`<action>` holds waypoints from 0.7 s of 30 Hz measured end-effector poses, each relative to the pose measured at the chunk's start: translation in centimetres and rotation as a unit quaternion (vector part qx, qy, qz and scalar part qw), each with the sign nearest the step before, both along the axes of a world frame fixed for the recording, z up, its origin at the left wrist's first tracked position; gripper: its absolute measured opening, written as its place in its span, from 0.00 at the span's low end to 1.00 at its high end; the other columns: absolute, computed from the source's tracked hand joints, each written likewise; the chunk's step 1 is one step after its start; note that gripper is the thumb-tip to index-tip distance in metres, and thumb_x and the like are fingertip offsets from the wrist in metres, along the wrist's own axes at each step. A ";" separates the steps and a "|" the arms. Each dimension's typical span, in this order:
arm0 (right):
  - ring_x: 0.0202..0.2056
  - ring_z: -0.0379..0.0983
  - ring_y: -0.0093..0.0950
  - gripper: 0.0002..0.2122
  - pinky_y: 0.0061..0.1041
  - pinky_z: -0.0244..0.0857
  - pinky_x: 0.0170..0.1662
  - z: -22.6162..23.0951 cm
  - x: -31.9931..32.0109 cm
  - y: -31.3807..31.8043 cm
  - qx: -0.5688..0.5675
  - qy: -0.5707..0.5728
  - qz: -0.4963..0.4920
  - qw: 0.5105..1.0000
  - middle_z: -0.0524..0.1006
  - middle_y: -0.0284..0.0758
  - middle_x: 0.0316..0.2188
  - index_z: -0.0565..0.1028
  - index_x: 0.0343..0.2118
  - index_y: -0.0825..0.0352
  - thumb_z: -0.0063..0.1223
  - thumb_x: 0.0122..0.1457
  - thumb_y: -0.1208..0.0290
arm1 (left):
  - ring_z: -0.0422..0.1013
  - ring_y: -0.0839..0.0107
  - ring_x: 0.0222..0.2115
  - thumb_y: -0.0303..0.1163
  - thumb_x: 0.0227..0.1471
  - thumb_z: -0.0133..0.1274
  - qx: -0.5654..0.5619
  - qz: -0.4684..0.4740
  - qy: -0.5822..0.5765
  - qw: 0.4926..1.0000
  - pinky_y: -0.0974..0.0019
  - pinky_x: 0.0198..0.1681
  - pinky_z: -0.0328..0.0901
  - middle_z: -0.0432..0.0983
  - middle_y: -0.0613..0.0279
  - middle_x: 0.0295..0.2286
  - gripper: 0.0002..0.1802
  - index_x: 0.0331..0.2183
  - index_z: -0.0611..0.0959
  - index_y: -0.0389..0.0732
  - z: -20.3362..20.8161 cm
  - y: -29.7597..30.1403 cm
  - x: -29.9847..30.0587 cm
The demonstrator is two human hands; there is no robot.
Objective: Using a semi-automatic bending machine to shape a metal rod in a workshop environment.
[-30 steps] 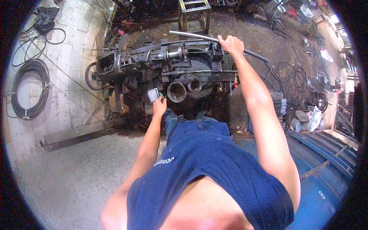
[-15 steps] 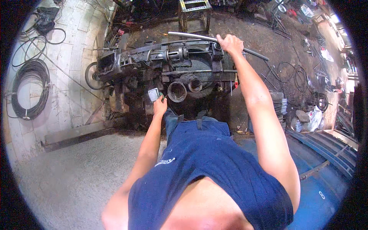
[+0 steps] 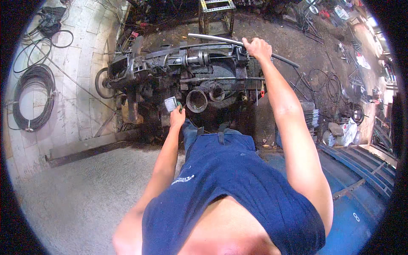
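Note:
My right hand (image 3: 259, 48) is closed round a long grey metal rod (image 3: 216, 38), held slantwise above the far side of a dark, greasy metal machine (image 3: 159, 63). A bright steel shaft (image 3: 196, 58) runs along the machine's middle. In my left hand (image 3: 177, 116), at the machine's near side, is the green handle of a small tool with a pale, squarish flat head (image 3: 170, 104); its exact kind does not show. Just right of that tool are two round openings, a larger metal ring (image 3: 196, 101) and a smaller one (image 3: 217, 94).
A coil of black cable (image 3: 34, 98) lies on the pale tiles at left. Beyond the machine stands a metal-framed stand (image 3: 215, 19). Stacked metal bars (image 3: 309, 114), a white plastic bag (image 3: 349, 131) and loose cables (image 3: 325, 83) are at right. Blue metal sheeting (image 3: 352, 199) covers the lower right.
The rod and my right hand have shifted slightly to the right. My left hand and its tool have hardly moved.

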State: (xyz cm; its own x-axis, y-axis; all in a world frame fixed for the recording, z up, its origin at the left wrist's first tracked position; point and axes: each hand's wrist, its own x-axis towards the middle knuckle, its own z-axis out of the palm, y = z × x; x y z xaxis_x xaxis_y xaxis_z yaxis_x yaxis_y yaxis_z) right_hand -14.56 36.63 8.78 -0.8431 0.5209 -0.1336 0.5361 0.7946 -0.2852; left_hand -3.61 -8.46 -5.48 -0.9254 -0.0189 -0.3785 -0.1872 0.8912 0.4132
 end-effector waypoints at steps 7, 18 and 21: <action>0.43 0.77 0.43 0.33 0.39 0.69 0.47 1.1 0.0 -0.9 0.000 -0.019 0.008 1.000 0.79 0.49 0.38 0.82 0.34 0.68 0.39 0.54 0.38 | 0.74 0.46 0.40 0.42 0.52 0.54 -0.003 0.001 0.005 1.000 0.51 0.45 0.68 0.78 0.42 0.37 0.24 0.49 0.78 0.44 -0.1 -0.1 0.0; 0.44 0.75 0.45 0.33 0.42 0.67 0.48 -0.1 0.1 0.1 -0.001 -0.011 0.000 1.000 0.79 0.49 0.39 0.81 0.38 0.65 0.39 0.55 0.36 | 0.74 0.47 0.42 0.38 0.50 0.56 -0.003 -0.002 -0.009 1.000 0.52 0.46 0.68 0.78 0.43 0.39 0.25 0.51 0.77 0.45 -0.3 -0.3 0.1; 0.44 0.76 0.45 0.33 0.42 0.67 0.48 0.4 0.0 -0.1 -0.007 -0.024 0.002 1.000 0.79 0.49 0.39 0.81 0.37 0.65 0.40 0.54 0.35 | 0.74 0.47 0.42 0.38 0.50 0.56 0.005 -0.008 -0.013 1.000 0.52 0.46 0.68 0.77 0.42 0.39 0.25 0.51 0.76 0.45 0.1 -0.2 0.1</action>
State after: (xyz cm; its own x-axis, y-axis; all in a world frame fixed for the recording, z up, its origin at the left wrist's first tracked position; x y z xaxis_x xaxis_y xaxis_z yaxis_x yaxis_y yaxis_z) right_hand -14.55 36.48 9.14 -0.8379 0.5148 -0.1813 0.5458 0.7930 -0.2709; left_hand -3.47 -8.63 -5.38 -0.9153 0.0004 -0.4028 -0.1836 0.8897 0.4181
